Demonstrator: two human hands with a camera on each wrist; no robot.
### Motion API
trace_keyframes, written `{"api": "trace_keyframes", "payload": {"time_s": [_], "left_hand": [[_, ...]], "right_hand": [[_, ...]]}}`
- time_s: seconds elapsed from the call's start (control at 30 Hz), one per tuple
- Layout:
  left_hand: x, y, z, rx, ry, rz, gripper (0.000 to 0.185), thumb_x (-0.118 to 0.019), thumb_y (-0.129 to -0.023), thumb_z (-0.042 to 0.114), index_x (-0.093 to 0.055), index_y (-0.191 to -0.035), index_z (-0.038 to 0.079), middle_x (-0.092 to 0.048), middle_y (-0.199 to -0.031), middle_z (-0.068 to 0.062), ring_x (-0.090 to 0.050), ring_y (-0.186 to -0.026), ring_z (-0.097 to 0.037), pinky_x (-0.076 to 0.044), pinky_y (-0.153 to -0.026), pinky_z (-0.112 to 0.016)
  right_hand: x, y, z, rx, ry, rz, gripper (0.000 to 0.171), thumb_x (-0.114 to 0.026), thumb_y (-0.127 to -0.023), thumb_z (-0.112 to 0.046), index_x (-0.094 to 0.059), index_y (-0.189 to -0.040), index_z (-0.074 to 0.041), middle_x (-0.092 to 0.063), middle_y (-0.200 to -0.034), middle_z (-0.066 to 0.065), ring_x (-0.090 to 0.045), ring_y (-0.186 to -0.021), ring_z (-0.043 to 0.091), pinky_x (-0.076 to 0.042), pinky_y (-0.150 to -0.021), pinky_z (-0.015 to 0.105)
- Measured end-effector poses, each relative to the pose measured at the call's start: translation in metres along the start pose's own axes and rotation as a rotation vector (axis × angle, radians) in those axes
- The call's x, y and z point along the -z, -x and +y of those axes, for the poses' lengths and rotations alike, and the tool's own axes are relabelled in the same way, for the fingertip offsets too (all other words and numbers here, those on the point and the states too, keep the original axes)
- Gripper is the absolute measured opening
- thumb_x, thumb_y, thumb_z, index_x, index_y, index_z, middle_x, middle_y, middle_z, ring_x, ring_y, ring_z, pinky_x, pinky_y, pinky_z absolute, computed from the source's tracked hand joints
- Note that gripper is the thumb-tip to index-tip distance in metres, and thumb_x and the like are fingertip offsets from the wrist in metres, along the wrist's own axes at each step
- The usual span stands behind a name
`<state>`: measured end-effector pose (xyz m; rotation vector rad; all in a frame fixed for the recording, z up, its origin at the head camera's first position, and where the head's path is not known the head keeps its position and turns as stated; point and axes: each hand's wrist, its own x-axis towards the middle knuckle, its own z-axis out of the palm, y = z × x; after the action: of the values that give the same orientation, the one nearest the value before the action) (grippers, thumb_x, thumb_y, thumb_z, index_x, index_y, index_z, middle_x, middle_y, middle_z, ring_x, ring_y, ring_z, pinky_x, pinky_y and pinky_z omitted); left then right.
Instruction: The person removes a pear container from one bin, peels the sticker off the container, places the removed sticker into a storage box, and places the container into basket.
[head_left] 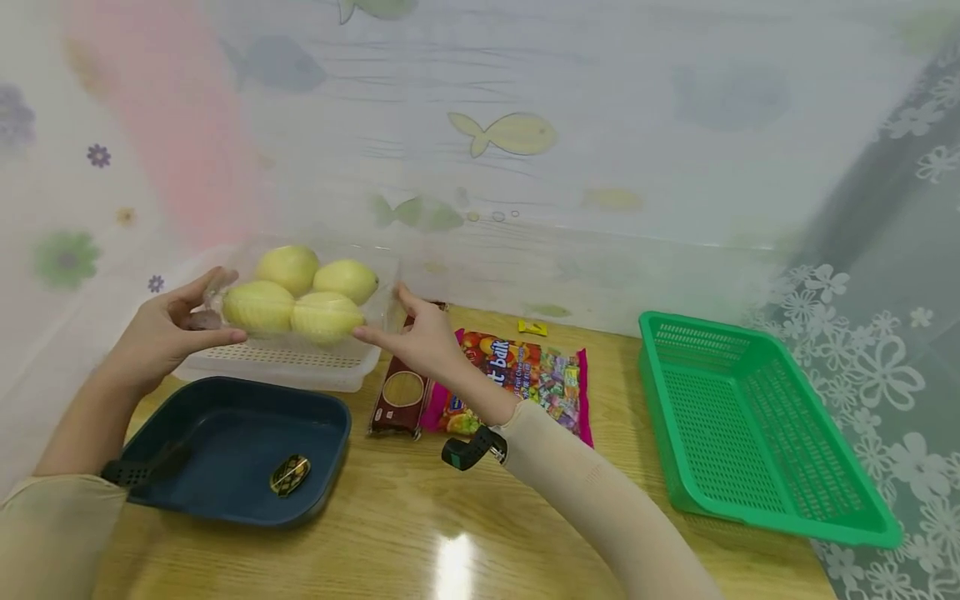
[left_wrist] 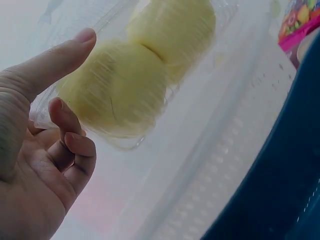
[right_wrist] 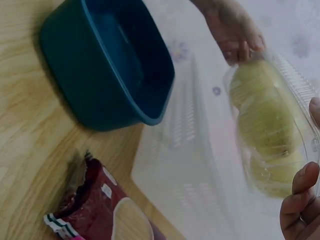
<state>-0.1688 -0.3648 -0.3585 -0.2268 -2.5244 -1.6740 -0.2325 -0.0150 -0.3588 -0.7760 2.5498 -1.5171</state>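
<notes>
Right now the clear clamshell of yellow fruit (head_left: 300, 302) hangs between both hands above the white basket (head_left: 285, 367), long axis running side to side, left hand (head_left: 167, 332) and right hand (head_left: 420, 333) each gripping an end

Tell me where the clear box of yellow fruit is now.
In the head view, the clear box of yellow fruit is left, held between both hands above the white basket.
</notes>
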Motion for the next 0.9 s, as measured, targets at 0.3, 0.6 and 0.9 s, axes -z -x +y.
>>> {"api": "trace_keyframes", "payload": {"time_s": [0.3,0.6,0.9], "left_hand": [[0.017,-0.003,-0.016,0.039,-0.112,0.028,0.079,-0.071,-0.102,0.007,-0.033,-0.169,0.027,-0.034,-0.166,0.017,-0.049,-0.108,0.0,-0.045,-0.083,-0.008],[0.031,-0.013,-0.021,0.104,-0.162,-0.069,0.085,-0.069,-0.105,0.016,-0.016,-0.172,0.023,-0.014,-0.177,0.013,-0.028,-0.158,-0.02,-0.041,-0.088,-0.003],[0.035,-0.016,-0.029,0.145,-0.175,-0.141,0.097,-0.069,-0.106,0.016,0.003,-0.171,0.017,-0.01,-0.177,-0.018,-0.028,-0.158,-0.04,-0.042,-0.091,-0.001]], "right_hand": [[-0.016,-0.02,-0.002,0.001,-0.047,-0.012,0.099,-0.082,-0.093,-0.045,-0.028,-0.168,-0.008,-0.043,-0.167,0.006,-0.072,-0.081,0.024,-0.049,-0.059,0.025],[-0.028,-0.03,-0.003,-0.069,-0.107,-0.005,0.1,-0.082,-0.092,-0.047,-0.026,-0.169,-0.014,-0.045,-0.167,0.001,-0.055,-0.143,0.021,-0.057,-0.099,0.032],[-0.045,-0.038,-0.003,-0.169,-0.305,0.017,0.103,-0.089,-0.089,-0.029,-0.027,-0.17,-0.015,-0.035,-0.172,0.003,-0.059,-0.139,0.018,-0.055,-0.105,0.034]]}}
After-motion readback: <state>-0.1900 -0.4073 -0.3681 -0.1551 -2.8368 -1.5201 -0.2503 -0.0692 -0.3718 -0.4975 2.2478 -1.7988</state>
